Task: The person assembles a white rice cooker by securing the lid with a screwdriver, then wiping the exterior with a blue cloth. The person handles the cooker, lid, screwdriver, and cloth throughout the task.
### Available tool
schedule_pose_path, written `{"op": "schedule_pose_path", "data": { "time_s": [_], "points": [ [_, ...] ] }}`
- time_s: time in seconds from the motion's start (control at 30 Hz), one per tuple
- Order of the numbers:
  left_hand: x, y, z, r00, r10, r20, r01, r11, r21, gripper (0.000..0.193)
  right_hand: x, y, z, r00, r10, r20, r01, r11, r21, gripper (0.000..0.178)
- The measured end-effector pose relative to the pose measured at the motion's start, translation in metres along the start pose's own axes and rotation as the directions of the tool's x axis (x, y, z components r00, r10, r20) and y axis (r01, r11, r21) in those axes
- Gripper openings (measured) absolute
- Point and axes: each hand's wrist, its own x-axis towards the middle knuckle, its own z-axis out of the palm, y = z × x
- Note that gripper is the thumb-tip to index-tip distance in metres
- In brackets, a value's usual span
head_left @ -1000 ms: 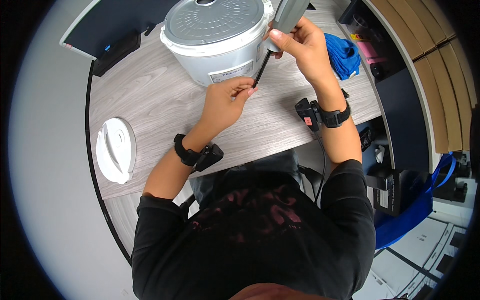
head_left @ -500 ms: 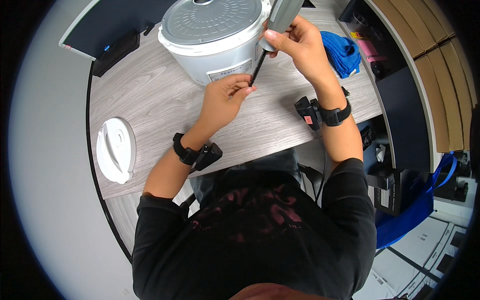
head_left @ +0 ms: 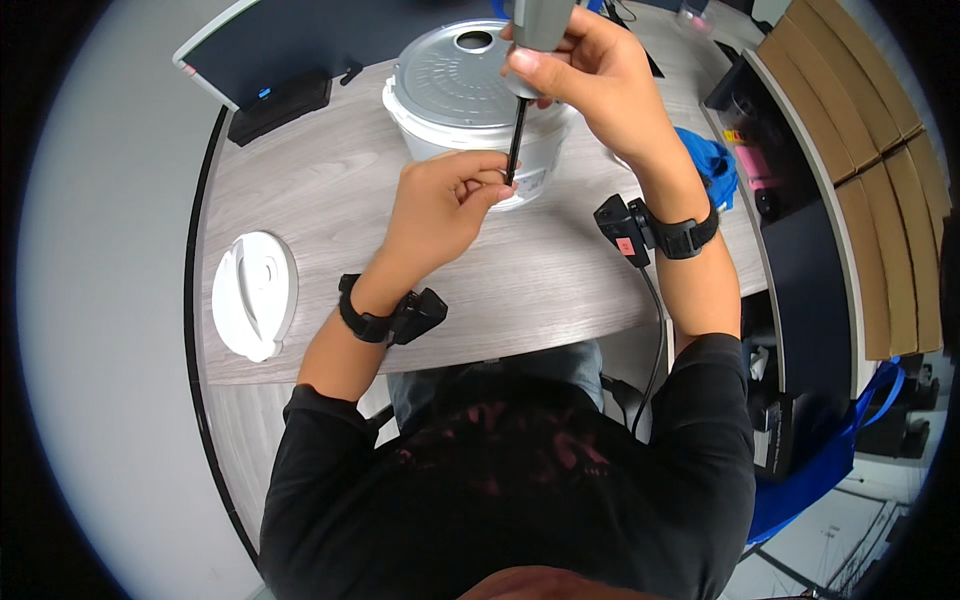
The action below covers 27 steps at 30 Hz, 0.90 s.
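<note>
My right hand (head_left: 590, 80) grips the thick grey handle of a screwdriver (head_left: 541, 24), its thin black shaft pointing down. At the lower end of that shaft, my left hand (head_left: 440, 205) pinches the tip between thumb and fingers. Whether a small part sits in the pinch is hidden. Just behind both hands stands a white round tub-shaped appliance (head_left: 430, 132), with a ribbed grey lid (head_left: 450, 75) that has a dark round hole. My right hand and the screwdriver cover part of its right side.
A white oval cover (head_left: 254, 295) lies at the table's left. A dark screen (head_left: 330, 40) stands behind, with a black box (head_left: 280, 110) before it. On the right are a blue cloth (head_left: 708, 160), a dark shelf (head_left: 800, 240) and cardboard boxes (head_left: 850, 100). A cable (head_left: 655, 340) hangs from my right wrist device.
The view has shifted, so the tub and table sit lower and further right. The screwdriver stands more upright now, and my left hand still pinches its tip.
</note>
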Motion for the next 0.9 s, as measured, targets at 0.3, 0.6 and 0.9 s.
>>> {"op": "schedule_pose_path", "data": {
  "time_s": [0.3,0.6,0.9],
  "points": [
    [0.033,-0.004,-0.034,0.978,0.118,-0.172,-0.125,0.992,-0.028,0.027,0.050,-0.027,0.007,0.994,0.098,0.045,-0.103,0.986,0.131,0.027],
    [0.049,-0.018,-0.040,0.985,0.101,-0.140,-0.098,0.995,0.029,0.028,0.065,-0.016,0.018,0.991,0.113,0.073,-0.120,0.988,0.098,0.028],
    [0.046,-0.016,-0.040,0.976,0.147,-0.161,-0.132,0.986,0.102,0.027,0.060,-0.009,0.019,0.996,0.081,0.040,-0.085,0.989,0.120,0.030]
  ]
}}
